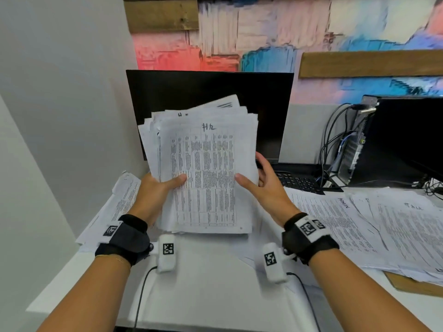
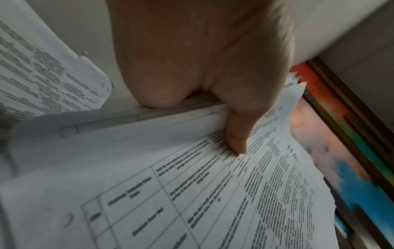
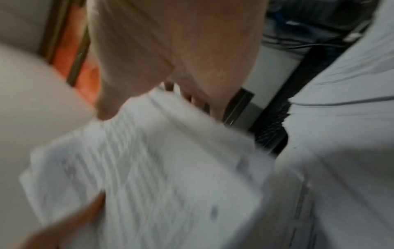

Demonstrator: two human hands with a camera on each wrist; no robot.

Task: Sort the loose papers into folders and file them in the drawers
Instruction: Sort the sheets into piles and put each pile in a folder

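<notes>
Between my two hands stands a thick, uneven stack of white printed papers (image 1: 203, 168), lifted upright above the white desk (image 1: 203, 271), its top sheet a black-ruled table with a handwritten mark at the head. My left hand (image 1: 153, 190) grips the stack's left edge, thumb (image 2: 236, 133) pressed flat on the front sheet and the fingers gone behind the pile. My right hand (image 1: 261, 185) holds the right edge the same way, thumb lying across the front and fingers curled round the back; its wrist view is too blurred to add more. Beyond my fingers a black flat monitor (image 1: 167, 92) rises behind the stack. To the right of my right hand, a spread of loose white printed sheets (image 1: 374, 226) lies over the desk, with a black keyboard (image 1: 299, 182) just past them. Left of my left hand, more white printed pages (image 1: 119, 202) lie along the desk's edge by the wall.
</notes>
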